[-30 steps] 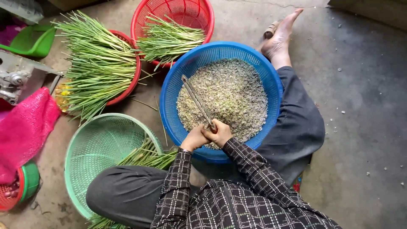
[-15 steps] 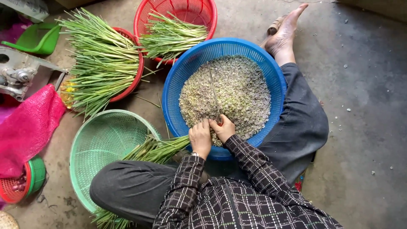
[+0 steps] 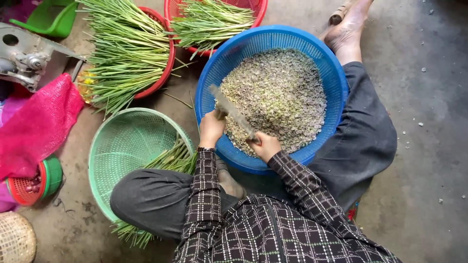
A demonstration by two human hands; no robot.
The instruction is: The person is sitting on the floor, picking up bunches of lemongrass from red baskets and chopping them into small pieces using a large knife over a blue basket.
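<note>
Hands meet over the near rim of the blue basket (image 3: 336, 83), which sits on the concrete floor (image 3: 429, 160) between our knees and is full of finely chopped greenish bits (image 3: 278, 92). Our right hand (image 3: 264, 146) has its fingers clenched around the handle of a long knife (image 3: 233, 113) whose blade slants up and left over the chopped bits, while our left hand (image 3: 211, 128) has its fingers closed beside the blade, though we cannot tell on what. Just left lies a green basket (image 3: 122, 146) with green stalks (image 3: 171, 158) at its edge, and two red baskets (image 3: 165, 68) beyond hold more stalks.
</note>
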